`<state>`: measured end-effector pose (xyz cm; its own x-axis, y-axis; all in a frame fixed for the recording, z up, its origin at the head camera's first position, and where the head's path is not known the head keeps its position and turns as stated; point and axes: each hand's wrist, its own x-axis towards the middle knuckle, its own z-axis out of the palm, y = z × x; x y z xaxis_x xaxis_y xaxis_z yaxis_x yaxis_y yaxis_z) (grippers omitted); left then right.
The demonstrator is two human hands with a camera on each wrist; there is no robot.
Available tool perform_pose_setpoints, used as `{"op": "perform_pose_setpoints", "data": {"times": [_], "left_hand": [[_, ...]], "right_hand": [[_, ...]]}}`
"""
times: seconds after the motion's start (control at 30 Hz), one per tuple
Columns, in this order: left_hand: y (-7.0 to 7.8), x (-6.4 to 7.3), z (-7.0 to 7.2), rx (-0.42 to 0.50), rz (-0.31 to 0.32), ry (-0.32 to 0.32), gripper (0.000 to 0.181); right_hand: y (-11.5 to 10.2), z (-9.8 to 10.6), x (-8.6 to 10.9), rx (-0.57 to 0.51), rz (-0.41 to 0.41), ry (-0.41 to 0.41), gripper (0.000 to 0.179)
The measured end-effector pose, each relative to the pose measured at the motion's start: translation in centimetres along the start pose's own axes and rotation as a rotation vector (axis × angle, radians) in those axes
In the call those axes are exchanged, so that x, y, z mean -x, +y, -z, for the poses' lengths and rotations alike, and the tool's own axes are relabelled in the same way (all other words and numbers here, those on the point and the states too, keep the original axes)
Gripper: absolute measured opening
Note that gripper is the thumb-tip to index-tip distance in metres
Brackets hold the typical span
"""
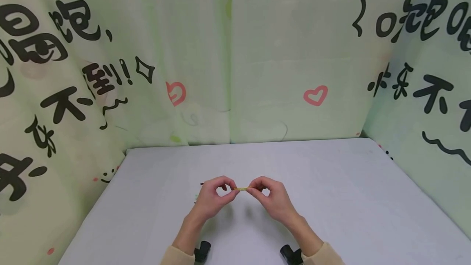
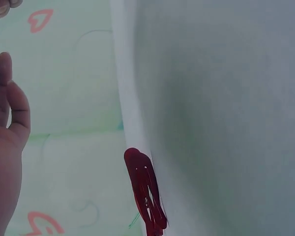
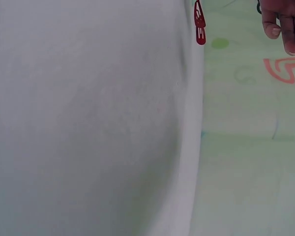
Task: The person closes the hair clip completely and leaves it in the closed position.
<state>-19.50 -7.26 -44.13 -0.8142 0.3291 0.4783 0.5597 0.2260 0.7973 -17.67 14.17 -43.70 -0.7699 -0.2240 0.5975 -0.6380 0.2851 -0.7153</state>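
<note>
Pinching a thin yellow strand [image 1: 242,189] b/w your L hand [image 1: 210,199] and R hand [image 1: 276,203], you hold it roughly level over the matte white table [image 1: 331,175]; looks like a hold-taut step, so next move prob. calls for an even grip. Material's unclear, poss. elastic; a slotted, red clip-shaped item [image 2: 139,181] shows by the table edge, L wrist view.

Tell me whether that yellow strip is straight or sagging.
Roughly straight: the visible yellow strip runs nearly level between left hand and right hand.

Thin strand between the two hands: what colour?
Thin yellow strand, material unclear; shows best in the head view.
</note>
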Motion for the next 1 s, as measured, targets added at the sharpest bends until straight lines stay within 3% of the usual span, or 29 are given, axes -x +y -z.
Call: {"op": "perform_pose_setpoints", "data": {"times": [0.23,0.43,0.63,0.77,1.0], "left_hand": [[0.2,0.0,-0.2,-0.026,0.016,0.047,0.007],[0.5,0.0,-0.7,-0.059,0.040,0.103,0.008],[0.4,-0.2,-1.1,-0.087,0.000,0.160,0.009],[0.4,-0.3,-1.3,-0.086,-0.005,0.175,0.009],[0.3,-0.2,-1.2,-0.066,0.003,0.151,0.012]], "right_hand": [[0.2,-0.5,-0.1,0.083,0.076,0.068,0.015],[0.2,-0.7,-0.1,0.105,0.067,0.108,0.014],[0.4,-0.8,-0.3,0.118,0.052,0.125,0.010],[0.4,-0.6,-0.4,0.121,0.017,0.121,0.010],[-0.1,0.0,-0.3,0.075,-0.131,0.064,0.006]]}}
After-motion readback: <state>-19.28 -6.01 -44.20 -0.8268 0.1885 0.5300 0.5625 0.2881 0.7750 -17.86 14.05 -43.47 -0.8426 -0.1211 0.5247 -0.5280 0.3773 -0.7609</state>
